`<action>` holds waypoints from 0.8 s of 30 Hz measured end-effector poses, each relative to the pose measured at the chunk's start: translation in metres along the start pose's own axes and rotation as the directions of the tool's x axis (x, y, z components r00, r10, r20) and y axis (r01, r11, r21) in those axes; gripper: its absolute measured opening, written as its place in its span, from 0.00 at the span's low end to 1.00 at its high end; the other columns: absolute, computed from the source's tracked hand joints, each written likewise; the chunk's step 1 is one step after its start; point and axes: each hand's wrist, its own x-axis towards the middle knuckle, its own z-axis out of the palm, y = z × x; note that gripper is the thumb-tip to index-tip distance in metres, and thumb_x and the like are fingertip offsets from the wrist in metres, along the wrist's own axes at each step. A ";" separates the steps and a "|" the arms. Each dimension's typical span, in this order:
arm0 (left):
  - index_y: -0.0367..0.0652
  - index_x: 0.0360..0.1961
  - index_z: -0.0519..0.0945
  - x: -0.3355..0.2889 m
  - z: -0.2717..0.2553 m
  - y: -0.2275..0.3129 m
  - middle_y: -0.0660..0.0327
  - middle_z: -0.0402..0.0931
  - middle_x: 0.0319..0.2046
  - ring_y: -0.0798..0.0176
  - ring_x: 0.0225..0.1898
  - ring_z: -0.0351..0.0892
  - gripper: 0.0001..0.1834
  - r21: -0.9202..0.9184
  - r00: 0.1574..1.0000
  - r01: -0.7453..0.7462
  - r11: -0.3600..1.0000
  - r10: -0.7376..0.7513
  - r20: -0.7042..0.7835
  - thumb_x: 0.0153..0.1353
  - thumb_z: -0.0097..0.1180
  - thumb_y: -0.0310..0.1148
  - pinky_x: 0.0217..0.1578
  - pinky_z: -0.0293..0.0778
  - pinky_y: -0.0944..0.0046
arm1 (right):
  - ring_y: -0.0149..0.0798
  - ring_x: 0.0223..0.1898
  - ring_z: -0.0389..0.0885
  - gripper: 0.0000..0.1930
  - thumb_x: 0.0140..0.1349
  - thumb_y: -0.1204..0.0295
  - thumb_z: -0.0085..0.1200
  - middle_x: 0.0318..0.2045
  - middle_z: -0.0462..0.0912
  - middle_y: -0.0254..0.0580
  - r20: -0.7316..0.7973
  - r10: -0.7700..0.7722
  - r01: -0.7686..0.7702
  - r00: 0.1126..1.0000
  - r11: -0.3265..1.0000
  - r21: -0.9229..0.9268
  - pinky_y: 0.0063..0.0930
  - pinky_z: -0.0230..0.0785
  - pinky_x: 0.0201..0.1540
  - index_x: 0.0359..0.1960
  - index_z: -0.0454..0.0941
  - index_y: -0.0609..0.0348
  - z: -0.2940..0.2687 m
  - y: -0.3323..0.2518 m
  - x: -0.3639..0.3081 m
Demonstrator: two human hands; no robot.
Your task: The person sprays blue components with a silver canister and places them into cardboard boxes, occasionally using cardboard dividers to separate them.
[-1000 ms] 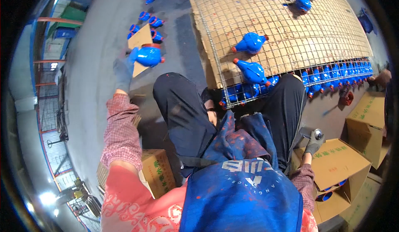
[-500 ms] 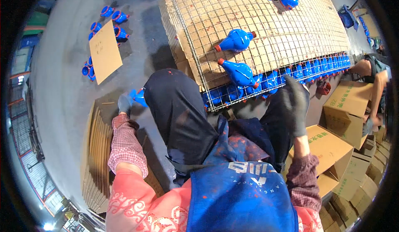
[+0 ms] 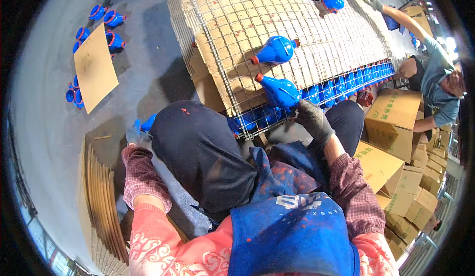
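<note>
My left hand (image 3: 133, 133), in a blue-grey glove, is closed around one end of a glossy blue bulb-shaped piece (image 3: 148, 123), low beside my left knee. The knee partly hides that piece. My right hand (image 3: 314, 121), in a dark grey glove, has its fingers closed on the near, wide end of another blue bulb-shaped piece (image 3: 280, 92). This one lies on the wire mesh (image 3: 232, 85), its narrow red tip pointing left. Just beyond it rests a similar blue piece (image 3: 275, 50) with red ends.
Several blue pieces (image 3: 333, 1) sit at the mesh's far end; a packed row (image 3: 341, 85) lines its right side. Blue pieces and a cardboard sheet (image 3: 96, 68) lie on the left floor. Flat cardboard (image 3: 101, 197) stands near my left arm. Cartons (image 3: 393, 112) and a co-worker (image 3: 440, 93) are right.
My right hand has moved left from above my knee onto the near blue piece's end. My left hand still holds its piece. The view has shifted, and more of the co-worker shows, one arm stretched out.
</note>
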 end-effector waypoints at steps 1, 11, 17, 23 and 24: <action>0.43 0.24 0.75 -0.003 0.001 0.007 0.63 0.72 0.17 0.65 0.17 0.69 0.22 -0.037 0.998 0.063 0.997 -0.063 -0.012 0.68 0.51 0.48 0.19 0.65 0.61 | 0.29 0.37 0.79 0.17 0.50 0.85 0.62 0.32 0.76 0.35 -0.002 0.010 -0.010 1.000 1.000 -0.001 0.28 0.73 0.38 0.40 0.74 0.59 0.002 0.001 -0.001; 0.36 0.48 0.80 -0.043 0.070 0.167 0.56 0.83 0.42 0.59 0.41 0.81 0.23 -0.003 0.817 -0.551 0.835 0.540 0.201 0.70 0.49 0.47 0.44 0.74 0.60 | 0.25 0.26 0.74 0.14 0.61 0.62 0.62 0.26 0.79 0.32 -0.219 0.329 -0.182 0.919 0.843 0.506 0.20 0.67 0.31 0.34 0.80 0.63 0.022 -0.074 0.004; 0.40 0.59 0.76 -0.140 0.176 0.256 0.61 0.81 0.48 0.68 0.45 0.79 0.25 -0.210 0.630 -0.294 0.933 0.354 0.691 0.71 0.46 0.47 0.46 0.72 0.68 | 0.26 0.30 0.77 0.16 0.61 0.64 0.61 0.30 0.82 0.36 -0.183 0.127 -0.046 0.975 0.919 0.392 0.22 0.71 0.36 0.41 0.81 0.67 0.031 -0.130 0.001; 0.37 0.53 0.79 -0.179 0.158 0.291 0.59 0.81 0.41 0.69 0.45 0.78 0.22 -0.328 0.616 -0.389 0.861 0.508 0.603 0.71 0.48 0.45 0.47 0.72 0.69 | 0.26 0.33 0.78 0.15 0.65 0.69 0.57 0.35 0.83 0.37 -0.112 -0.006 0.056 0.994 0.892 0.448 0.22 0.72 0.40 0.48 0.78 0.67 0.045 -0.154 0.009; 0.37 0.51 0.80 -0.185 0.151 0.293 0.60 0.81 0.41 0.70 0.45 0.77 0.18 -0.366 0.632 -0.391 0.844 0.536 0.559 0.69 0.53 0.40 0.49 0.72 0.67 | 0.27 0.34 0.78 0.15 0.65 0.68 0.57 0.36 0.83 0.38 -0.095 -0.031 0.072 0.995 0.887 0.456 0.23 0.71 0.42 0.49 0.78 0.66 0.049 -0.155 0.014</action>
